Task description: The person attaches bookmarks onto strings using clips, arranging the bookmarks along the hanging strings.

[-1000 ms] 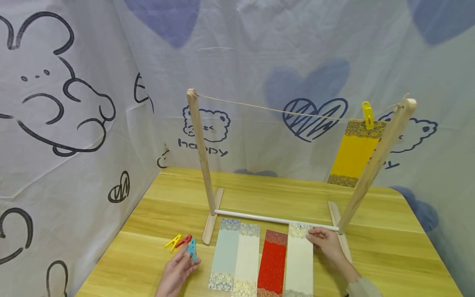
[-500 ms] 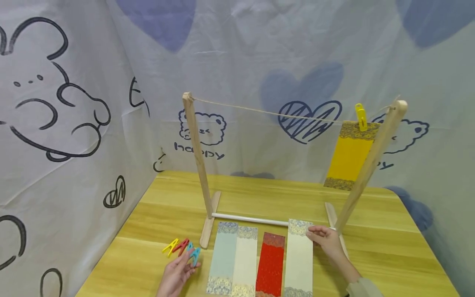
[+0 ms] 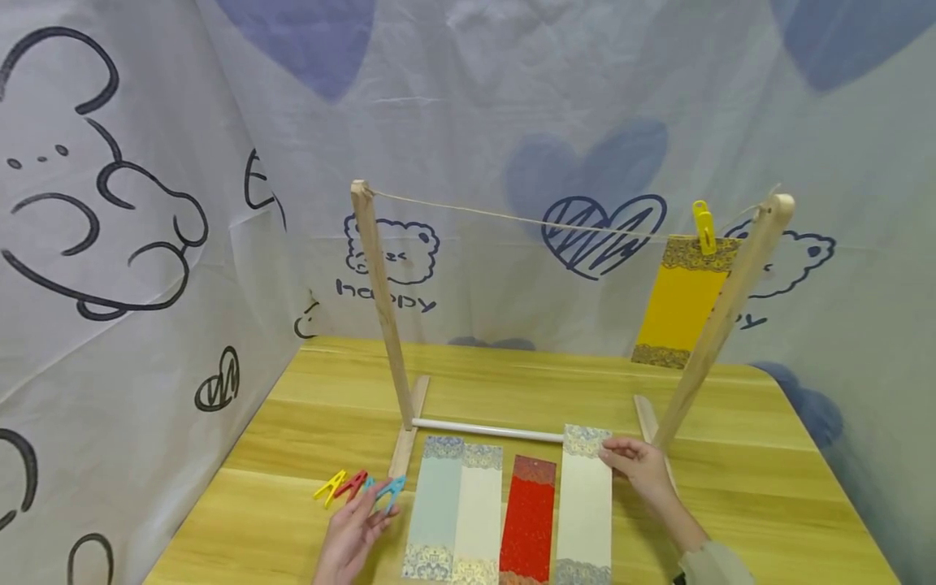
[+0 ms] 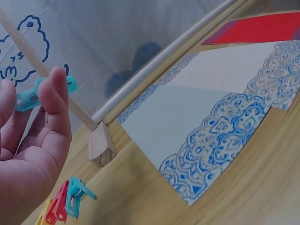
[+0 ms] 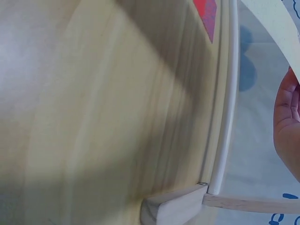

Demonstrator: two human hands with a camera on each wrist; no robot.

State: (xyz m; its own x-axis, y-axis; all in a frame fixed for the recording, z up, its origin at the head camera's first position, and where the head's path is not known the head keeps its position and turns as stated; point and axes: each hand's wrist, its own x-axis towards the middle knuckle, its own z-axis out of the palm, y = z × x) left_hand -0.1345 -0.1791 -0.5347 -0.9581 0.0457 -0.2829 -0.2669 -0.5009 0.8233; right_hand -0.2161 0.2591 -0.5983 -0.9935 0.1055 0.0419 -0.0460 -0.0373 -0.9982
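Note:
My left hand (image 3: pixel 349 536) pinches a light-blue clothespin (image 4: pixel 69 85) between thumb and fingers, above the table. Below it, another blue clothespin (image 4: pixel 75 197), a red clothespin (image 4: pixel 57 204) and a yellow one (image 3: pixel 331 486) lie side by side. With thumb and fingers, my right hand (image 3: pixel 638 467) grips the upper right edge of a cream paper strip (image 3: pixel 585 508) with patterned ends, its top overlapping the white rod in the head view. Left of it lie a red strip (image 3: pixel 528 520), a second cream strip (image 3: pixel 478 512) and a pale-blue strip (image 3: pixel 436 508).
A wooden stand with a left post (image 3: pixel 382 309) and a right post (image 3: pixel 720 325) carries a thin string (image 3: pixel 504 217). A yellow strip (image 3: pixel 680 301) hangs there from a yellow clothespin (image 3: pixel 704 227). A white rod (image 3: pixel 483 429) joins the feet; a printed cloth backs the table (image 3: pixel 292 439).
The right hand has raised the cream strip's top end over the rod. The left hand has brought its blue clothespin away from the others and turned it.

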